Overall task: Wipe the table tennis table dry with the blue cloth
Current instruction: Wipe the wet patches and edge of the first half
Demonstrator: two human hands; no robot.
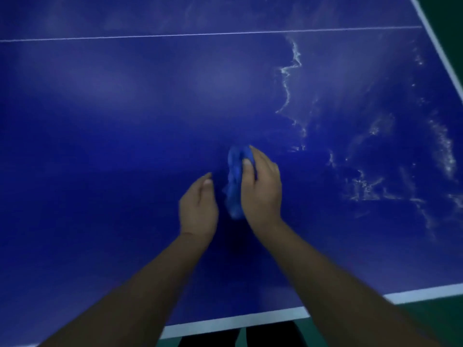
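The blue table tennis table (125, 121) fills the view. A bunched blue cloth (235, 181) lies near its middle, and my right hand (260, 186) grips it with the thumb curled over its top. My left hand (199, 209) hovers just left of the cloth, fingers relaxed and holding nothing. Shiny streaks and patches of water (363, 184) spread over the table's right part, starting right of the cloth.
A thin white centre line (200, 34) crosses the far part of the table. White edge bands run along the near side (238, 321) and the right side (441, 48). Green floor (446, 319) lies beyond both edges.
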